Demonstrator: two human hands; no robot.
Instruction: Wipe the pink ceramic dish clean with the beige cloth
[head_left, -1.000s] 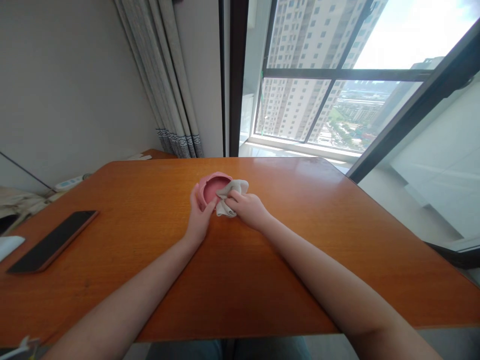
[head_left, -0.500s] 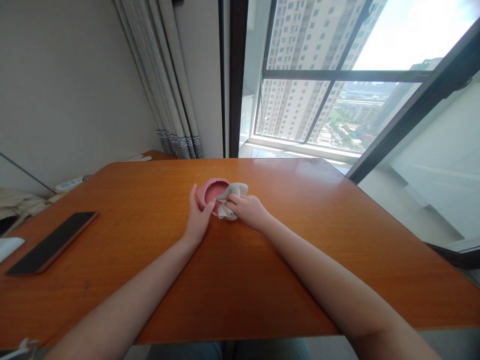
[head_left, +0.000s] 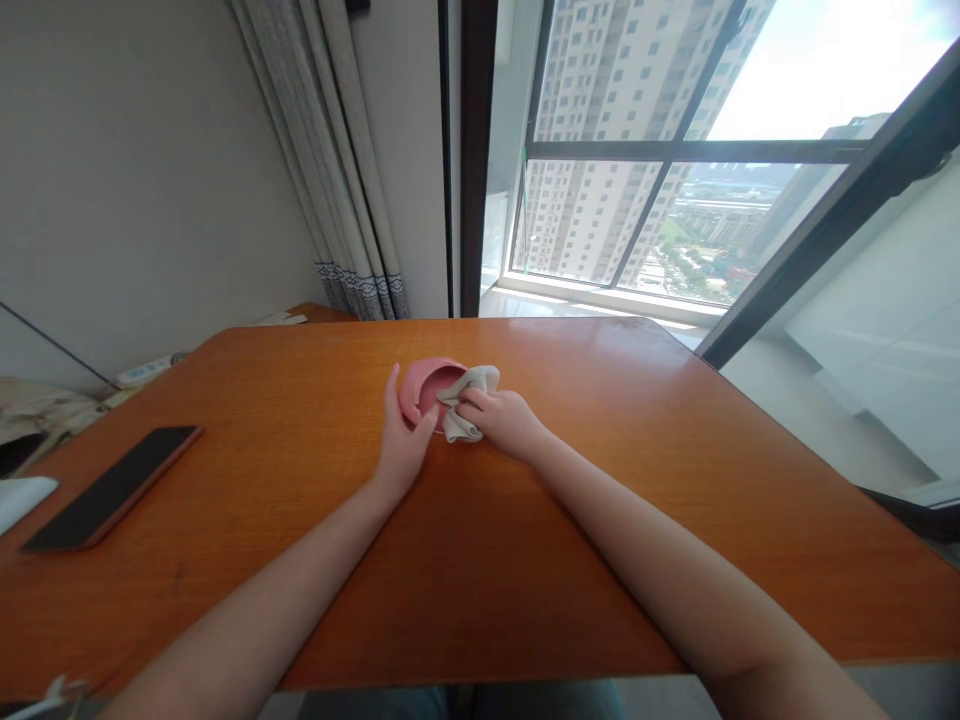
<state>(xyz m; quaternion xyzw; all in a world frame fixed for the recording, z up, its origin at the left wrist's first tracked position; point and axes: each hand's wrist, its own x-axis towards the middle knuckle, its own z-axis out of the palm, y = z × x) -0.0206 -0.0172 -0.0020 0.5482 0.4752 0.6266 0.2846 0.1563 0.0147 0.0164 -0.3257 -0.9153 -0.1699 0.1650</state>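
A pink bowl-like container (head_left: 417, 386) with a round hollow is on the wooden table (head_left: 450, 560), towards its far side. My left hand (head_left: 403, 440) grips it from the left, thumb at the near rim and fingers along the outer side. In my right hand (head_left: 506, 420) is a bunched pale grey cloth (head_left: 463, 426), pinched between thumb and fingers. The cloth lies against the right side of the pink container and covers part of its opening. What lies beneath the cloth is hidden.
A long black-topped flat object (head_left: 112, 490) lies on the left of the table, with a white item (head_left: 26, 500) beside it. A white power strip (head_left: 150, 369) is past the left edge. Behind the table are a curtain (head_left: 337, 180) and a large window (head_left: 675, 150).
The pink container has turned and tilted a little in my left hand, and its opening looks different. Both hands have shifted slightly to the right with the container and cloth.
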